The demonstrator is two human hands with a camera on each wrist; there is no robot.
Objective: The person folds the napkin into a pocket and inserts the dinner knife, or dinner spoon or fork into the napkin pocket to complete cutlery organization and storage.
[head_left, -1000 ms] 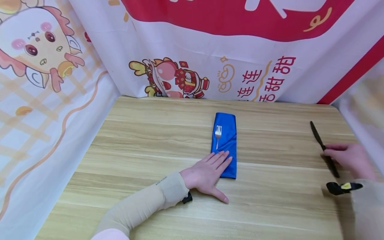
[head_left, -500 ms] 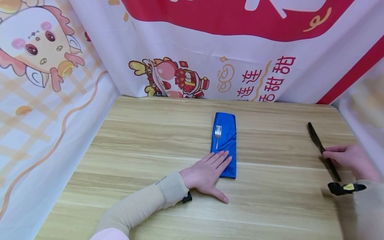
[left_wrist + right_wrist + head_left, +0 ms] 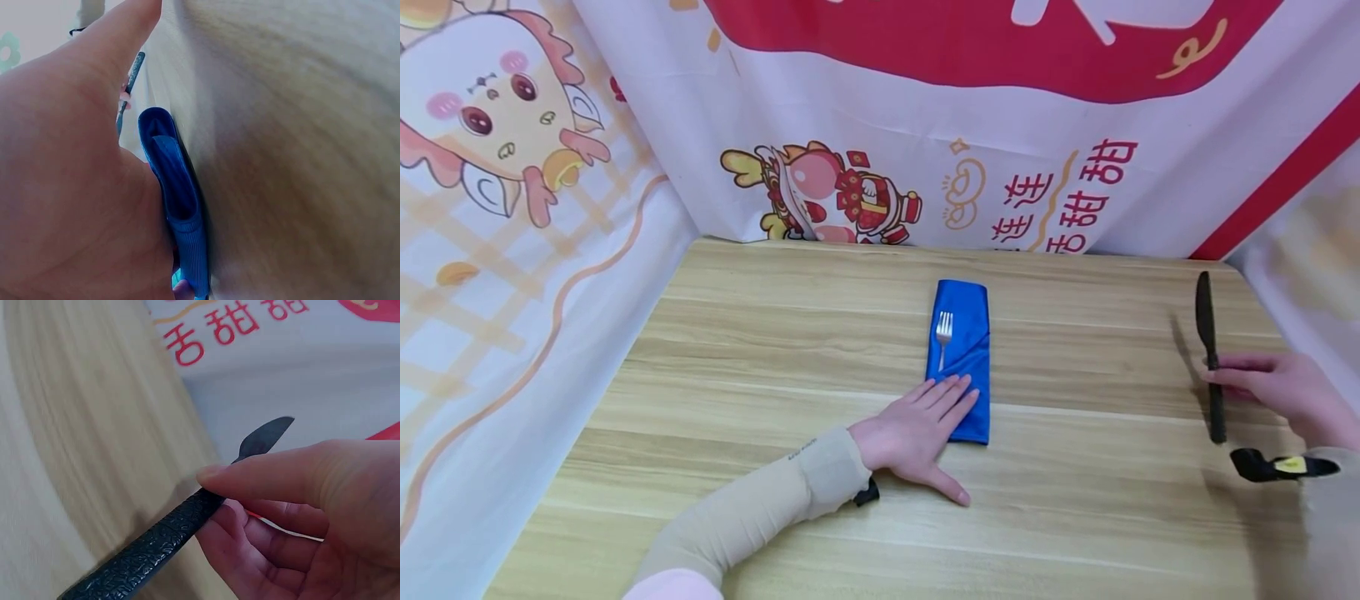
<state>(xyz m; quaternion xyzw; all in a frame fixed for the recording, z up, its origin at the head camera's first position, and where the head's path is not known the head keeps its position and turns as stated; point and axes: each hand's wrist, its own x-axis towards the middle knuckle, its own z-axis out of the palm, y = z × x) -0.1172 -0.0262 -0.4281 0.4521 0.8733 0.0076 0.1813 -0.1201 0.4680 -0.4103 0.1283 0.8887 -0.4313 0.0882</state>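
Note:
My left hand (image 3: 917, 429) lies flat with its fingers straight on the lower part of a folded blue cloth napkin (image 3: 966, 304). From a pocket in the napkin's fold sticks a silver fork (image 3: 945, 327), tines toward the back; its handle end is hidden in the cloth. Over at the right, my right hand (image 3: 1273, 387) pinches a dark table knife (image 3: 1206, 325) between thumb and fingers, blade pointing to the back. In the right wrist view the knife's handle (image 3: 144, 550) has an embossed pattern. The left wrist view shows the napkin's folded end (image 3: 172, 169) beside the palm.
The wooden table (image 3: 775, 333) runs back to a white and red printed curtain (image 3: 865, 100). Another printed curtain (image 3: 512, 275) hangs along the left side. Black wrist bands with small cameras sit on both sleeves.
The knife has been lifted off the table in my right hand and turned more upright in the head view, its shadow now apart from it. My left hand stays on the napkin.

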